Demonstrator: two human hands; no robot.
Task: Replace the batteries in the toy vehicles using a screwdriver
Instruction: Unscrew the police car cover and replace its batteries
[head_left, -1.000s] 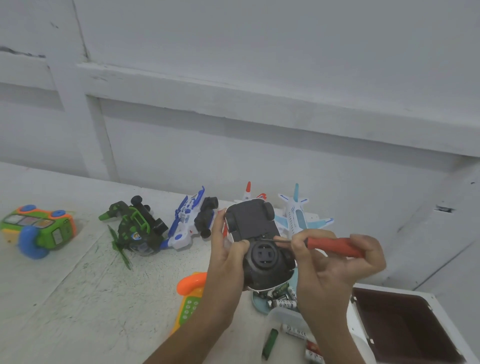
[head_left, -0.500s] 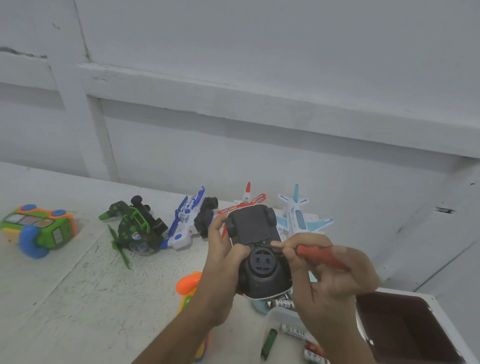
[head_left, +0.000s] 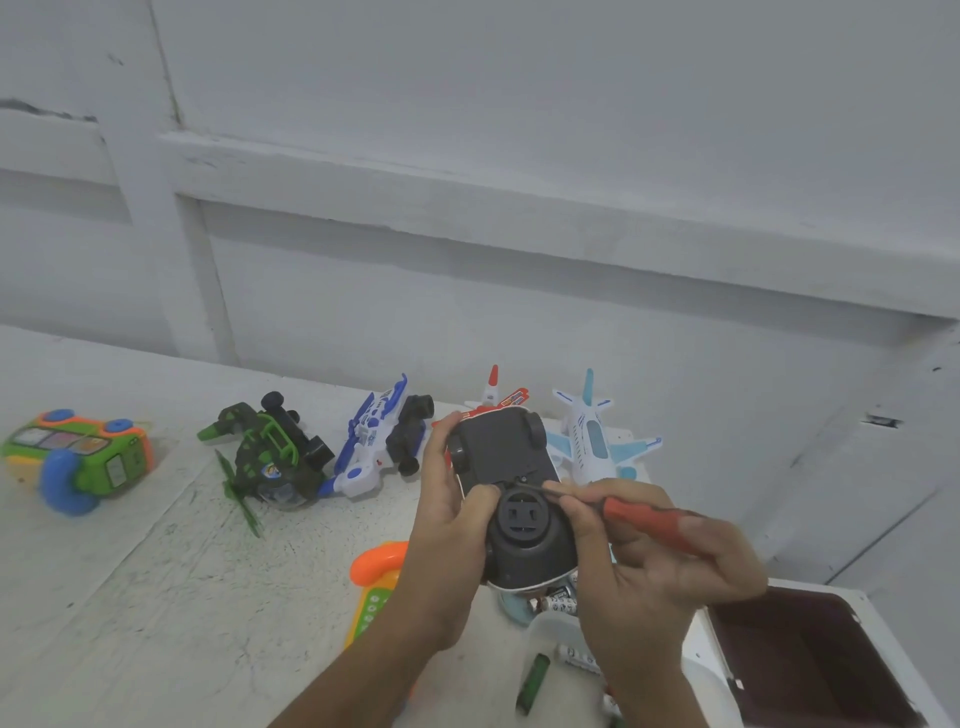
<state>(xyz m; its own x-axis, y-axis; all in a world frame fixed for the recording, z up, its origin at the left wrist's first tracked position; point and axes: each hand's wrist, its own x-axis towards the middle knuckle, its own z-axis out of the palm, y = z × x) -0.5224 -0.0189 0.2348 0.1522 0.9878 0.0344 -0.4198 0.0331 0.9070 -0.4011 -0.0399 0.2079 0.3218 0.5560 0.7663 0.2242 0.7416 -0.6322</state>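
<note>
Right hand (head_left: 670, 566) pinches the red-handled screwdriver (head_left: 644, 519), tip set on the black underside of the toy car (head_left: 511, 467), just above its round hub. Left hand (head_left: 452, 525) wraps the car's left side, holding it upside down in the air above the table (head_left: 156, 597) and loose batteries (head_left: 558, 604). Risk: with the car unsupported, the tip may slip off the screw, and a freed screw could drop into the clutter. Versus a second ago: tip at the same spot, handle slightly lower.
</note>
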